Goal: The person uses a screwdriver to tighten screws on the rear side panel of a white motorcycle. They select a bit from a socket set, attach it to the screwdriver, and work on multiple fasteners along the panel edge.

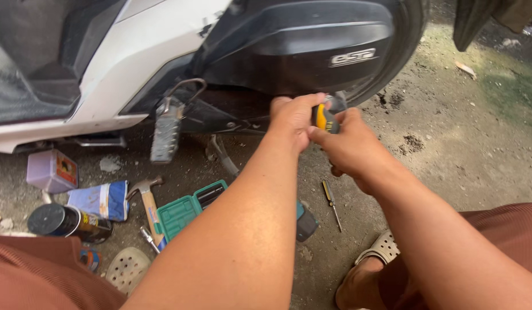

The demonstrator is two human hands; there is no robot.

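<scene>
Both hands meet on a tool with a yellow and black handle (pixel 324 119), held up against the underside of a scooter's black engine cover (pixel 312 46). My left hand (pixel 294 117) wraps the handle from the left, fingers curled over its top. From the right, my right hand (pixel 349 146) grips it, thumb along the handle. The tool's working end is hidden behind the hands. The scooter's white side panel (pixel 145 51) runs to the left, with a folded footpeg (pixel 165 129) below it.
On the concrete lie a small screwdriver (pixel 331 202), a green tool case (pixel 188 209), a claw hammer (pixel 148 204), a black spray can (pixel 68 223), a purple box (pixel 52 170), a blue and white pouch (pixel 102 200). My sandalled foot (pixel 369 270) rests at the lower right.
</scene>
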